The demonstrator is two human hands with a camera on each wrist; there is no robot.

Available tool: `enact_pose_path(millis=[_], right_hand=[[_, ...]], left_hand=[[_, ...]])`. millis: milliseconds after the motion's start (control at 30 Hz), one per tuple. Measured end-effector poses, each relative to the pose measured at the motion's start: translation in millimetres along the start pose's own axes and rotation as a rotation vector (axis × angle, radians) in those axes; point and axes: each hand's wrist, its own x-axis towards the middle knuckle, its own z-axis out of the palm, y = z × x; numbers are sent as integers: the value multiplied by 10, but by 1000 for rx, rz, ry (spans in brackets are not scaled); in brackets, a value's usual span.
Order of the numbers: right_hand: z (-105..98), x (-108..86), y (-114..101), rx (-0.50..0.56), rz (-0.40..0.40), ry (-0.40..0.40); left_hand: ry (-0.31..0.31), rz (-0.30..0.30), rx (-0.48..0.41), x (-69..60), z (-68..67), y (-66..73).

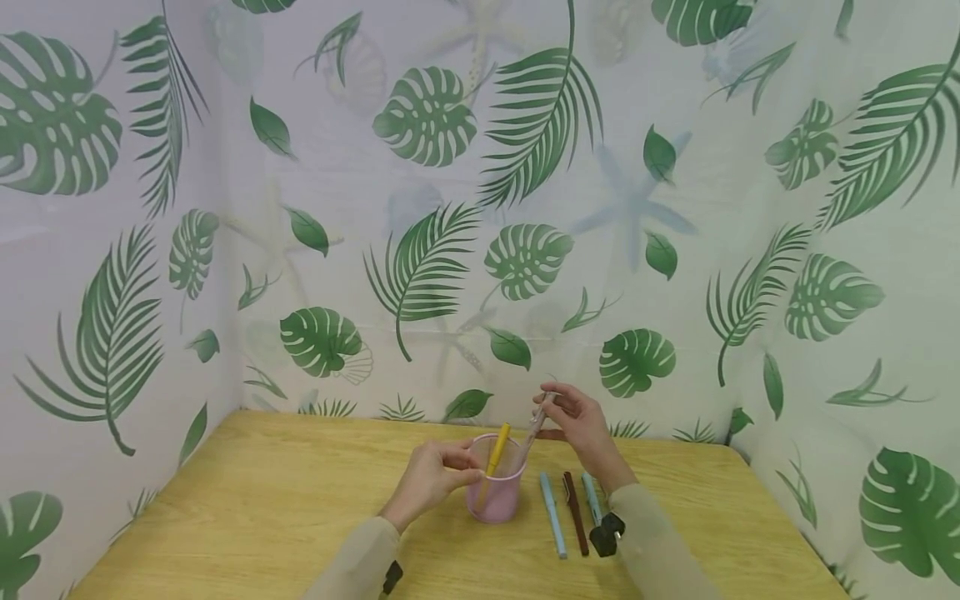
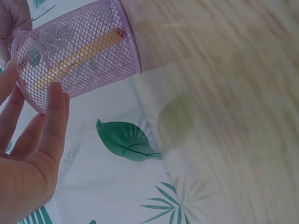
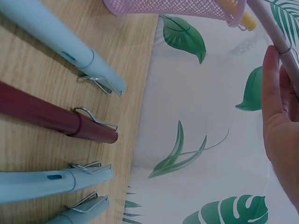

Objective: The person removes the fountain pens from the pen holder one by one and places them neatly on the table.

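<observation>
A pink mesh pen holder (image 1: 495,500) stands upright on the table, with a yellow pen (image 1: 498,450) leaning inside it. My left hand (image 1: 435,477) holds the holder at its rim, fingers and thumb about the edge, as the left wrist view shows. On the holder's other side, my right hand (image 1: 581,425) pinches a pale pinkish pen (image 1: 537,423) near its upper part. That pen slants down, its lower end inside the holder's mouth. In the right wrist view, the pale pen (image 3: 271,28) passes beside the rim and the yellow pen's end (image 3: 247,21).
Right of the holder lie a light blue pen (image 1: 553,517), a dark red pen (image 1: 576,512) and another light blue pen (image 1: 592,497). One more light blue pen (image 3: 84,210) shows in the right wrist view. A leaf-patterned curtain (image 1: 337,275) surrounds the wooden table (image 1: 247,517).
</observation>
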Motion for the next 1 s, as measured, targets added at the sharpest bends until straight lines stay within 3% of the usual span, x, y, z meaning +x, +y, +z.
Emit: enact_pose_path(millis=[1000], right_hand=[[-161,-10,-107,56,-20,69]], left_hand=[[7,-6,-2,2,3,-13]])
